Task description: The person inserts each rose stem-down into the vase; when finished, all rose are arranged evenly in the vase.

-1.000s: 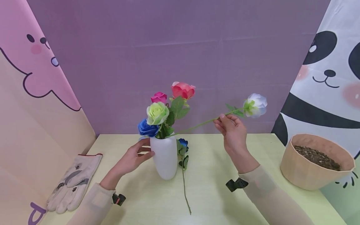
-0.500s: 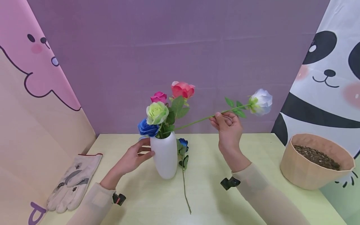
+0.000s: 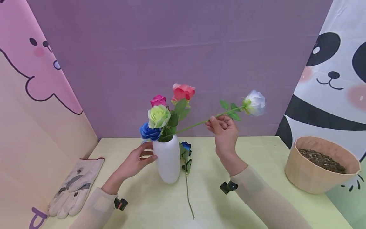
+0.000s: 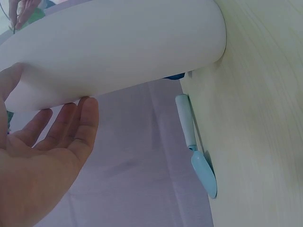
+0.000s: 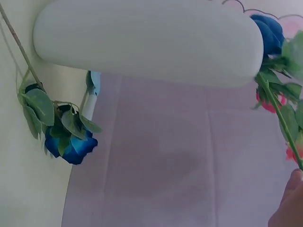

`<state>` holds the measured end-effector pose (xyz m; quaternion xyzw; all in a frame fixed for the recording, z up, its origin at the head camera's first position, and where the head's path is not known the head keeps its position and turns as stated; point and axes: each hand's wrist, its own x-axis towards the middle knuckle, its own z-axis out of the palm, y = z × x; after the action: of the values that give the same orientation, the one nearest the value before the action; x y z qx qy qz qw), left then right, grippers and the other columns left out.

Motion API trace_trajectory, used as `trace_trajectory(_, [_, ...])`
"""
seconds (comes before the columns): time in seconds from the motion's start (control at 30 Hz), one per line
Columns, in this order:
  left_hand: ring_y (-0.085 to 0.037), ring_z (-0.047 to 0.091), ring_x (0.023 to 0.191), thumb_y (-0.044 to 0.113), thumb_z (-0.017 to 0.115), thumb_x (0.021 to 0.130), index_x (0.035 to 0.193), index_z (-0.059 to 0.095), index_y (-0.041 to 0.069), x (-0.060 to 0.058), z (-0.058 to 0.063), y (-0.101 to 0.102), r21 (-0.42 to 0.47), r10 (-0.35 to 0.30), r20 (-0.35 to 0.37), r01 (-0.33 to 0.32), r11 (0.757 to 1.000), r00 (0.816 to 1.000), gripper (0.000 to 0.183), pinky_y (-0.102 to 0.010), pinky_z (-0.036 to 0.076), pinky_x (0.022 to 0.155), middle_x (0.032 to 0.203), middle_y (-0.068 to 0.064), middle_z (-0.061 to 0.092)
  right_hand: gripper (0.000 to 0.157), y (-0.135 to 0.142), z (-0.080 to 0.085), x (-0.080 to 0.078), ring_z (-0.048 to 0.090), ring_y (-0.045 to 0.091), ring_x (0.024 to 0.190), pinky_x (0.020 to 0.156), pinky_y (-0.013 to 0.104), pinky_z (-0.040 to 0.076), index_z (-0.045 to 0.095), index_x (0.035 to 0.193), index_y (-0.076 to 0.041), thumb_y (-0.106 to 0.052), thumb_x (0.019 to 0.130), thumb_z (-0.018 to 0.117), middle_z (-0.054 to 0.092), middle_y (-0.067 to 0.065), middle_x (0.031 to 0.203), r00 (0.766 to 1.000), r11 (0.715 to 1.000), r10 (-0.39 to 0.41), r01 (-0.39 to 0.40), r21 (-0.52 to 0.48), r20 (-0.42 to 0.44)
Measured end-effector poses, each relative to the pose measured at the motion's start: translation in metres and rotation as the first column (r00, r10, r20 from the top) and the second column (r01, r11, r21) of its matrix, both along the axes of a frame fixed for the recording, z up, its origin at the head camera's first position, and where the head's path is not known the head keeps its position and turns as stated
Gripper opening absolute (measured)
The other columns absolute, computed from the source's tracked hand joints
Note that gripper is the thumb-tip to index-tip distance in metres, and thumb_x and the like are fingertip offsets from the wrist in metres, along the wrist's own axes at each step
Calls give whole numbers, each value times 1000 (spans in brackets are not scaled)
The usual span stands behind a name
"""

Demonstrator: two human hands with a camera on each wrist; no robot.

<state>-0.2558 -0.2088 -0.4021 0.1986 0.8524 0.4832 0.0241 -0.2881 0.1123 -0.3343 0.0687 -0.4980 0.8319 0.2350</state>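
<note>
A white vase (image 3: 167, 162) stands on the table in the head view, holding a blue rose (image 3: 150, 131), a light green rose (image 3: 159, 117), a magenta rose (image 3: 158, 100) and a coral flower (image 3: 183, 92). My left hand (image 3: 136, 163) holds its left side, thumb in front and fingers behind. To the right, my right hand (image 3: 226, 135) pinches the green stem of a white artificial flower (image 3: 254, 102). That stem slants down leftward into the vase mouth; its lower end is hidden inside. The right wrist view shows the stem (image 5: 277, 111) at the rim.
Another blue flower (image 3: 186, 146) lies behind and right of the vase, its stem toward me. Work gloves (image 3: 76, 187) lie at the left, a pot of soil (image 3: 308, 175) stands at the right. A light blue trowel (image 4: 202, 172) shows in the left wrist view.
My right hand has moved left toward the vase with the white flower, and the stem reaches further into the mouth. The left hand stays on the vase.
</note>
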Motion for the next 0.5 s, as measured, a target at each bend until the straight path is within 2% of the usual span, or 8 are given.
trace_trajectory(0.17, [-33,57,129,40,65,97,149,40,23,0,-1,0,4,-2,-2,2,1000,1000,60,-44,55,100,145,-8,51,21,-8,-5,2,75,12,72,73,25,62,56,102,-6,-8,91,73,73,-2,81,999,997,52,-52,57,-3])
trace_trajectory(0.5, [-35,57,129,39,65,97,149,39,22,-1,-1,-1,3,1,3,-1,1000,1000,61,-45,56,99,145,-9,51,19,-21,0,1,74,11,77,75,29,62,58,103,-5,-8,91,73,75,-4,85,995,995,80,-76,71,-60])
